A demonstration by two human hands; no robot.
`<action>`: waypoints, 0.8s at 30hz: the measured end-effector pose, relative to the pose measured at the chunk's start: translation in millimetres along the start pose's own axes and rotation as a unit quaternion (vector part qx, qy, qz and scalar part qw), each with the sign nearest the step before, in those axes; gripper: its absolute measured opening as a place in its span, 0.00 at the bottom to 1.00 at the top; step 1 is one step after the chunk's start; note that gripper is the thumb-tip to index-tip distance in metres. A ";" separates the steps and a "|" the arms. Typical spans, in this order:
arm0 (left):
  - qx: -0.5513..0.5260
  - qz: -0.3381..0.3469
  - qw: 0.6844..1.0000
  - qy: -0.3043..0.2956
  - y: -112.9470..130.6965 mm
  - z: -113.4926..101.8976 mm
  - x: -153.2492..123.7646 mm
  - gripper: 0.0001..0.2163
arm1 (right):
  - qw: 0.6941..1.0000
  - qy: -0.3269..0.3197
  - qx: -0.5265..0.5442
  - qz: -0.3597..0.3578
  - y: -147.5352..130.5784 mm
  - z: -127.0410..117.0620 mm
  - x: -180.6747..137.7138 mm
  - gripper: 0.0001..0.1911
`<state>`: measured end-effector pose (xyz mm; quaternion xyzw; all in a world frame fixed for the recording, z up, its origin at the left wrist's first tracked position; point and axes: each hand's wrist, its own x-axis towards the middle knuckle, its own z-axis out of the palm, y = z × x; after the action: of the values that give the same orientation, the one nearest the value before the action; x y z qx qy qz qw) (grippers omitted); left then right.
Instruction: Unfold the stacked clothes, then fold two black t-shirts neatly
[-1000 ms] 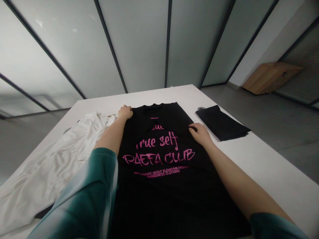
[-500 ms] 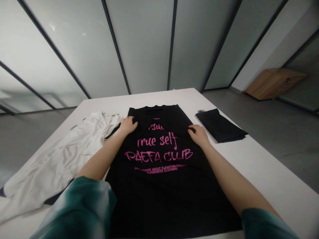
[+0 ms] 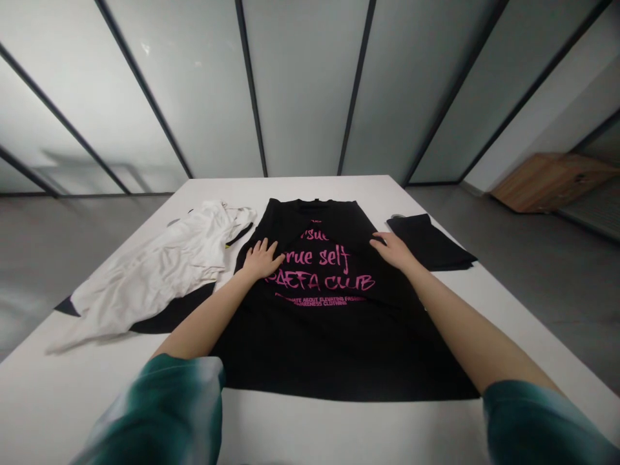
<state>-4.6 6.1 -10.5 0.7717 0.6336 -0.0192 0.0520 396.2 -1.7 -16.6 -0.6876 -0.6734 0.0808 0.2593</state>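
A black T-shirt [image 3: 339, 349] with pink lettering lies spread on the white table, its neckline at the far end and its hem toward me. No sleeves show at its sides. My left hand [image 3: 262, 259] rests flat on the shirt's left part, fingers spread, covering the start of some printed lines. Over at the right edge, my right hand [image 3: 391, 250] touches the cloth with its fingers stretched out. Neither hand grips the fabric. Slight wrinkles run across the chest.
Left of the shirt lies a crumpled white garment [image 3: 159, 265] over dark cloth [image 3: 177, 310]. A folded black cloth [image 3: 431, 242] sits to the right on the white table [image 3: 339, 429]. Beyond are frosted glass panels [image 3: 305, 90] and a wooden cabinet [image 3: 547, 181].
My left hand has moved from the shirt's upper left edge inward and nearer, and its fingers have spread. The view has shifted, so the shirt's hem and the table's near part show.
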 end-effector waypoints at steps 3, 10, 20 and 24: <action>-0.001 0.002 1.000 0.019 -0.1 10.3 -2.3 0.34 | 0.991 -0.050 -0.114 -0.054 -6.2 16.9 -19.1 0.31; -0.006 0.012 1.000 0.025 -3.7 13.7 -1.0 0.34 | 0.978 -0.070 -0.185 -0.058 -5.6 35.7 -35.5 0.33; 0.002 0.015 1.000 0.023 -2.4 11.2 -2.4 0.34 | 0.979 -0.073 -0.179 -0.066 -2.2 33.7 -33.9 0.34; 0.006 0.012 1.000 0.020 -1.8 10.0 -2.2 0.34 | 0.979 -0.070 -0.177 -0.068 -1.2 33.6 -33.6 0.34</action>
<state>-6.5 3.3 -20.4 0.7799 0.6249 -0.0070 0.0344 377.0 -25.9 -52.7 -0.6674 -0.7391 -0.0091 0.0906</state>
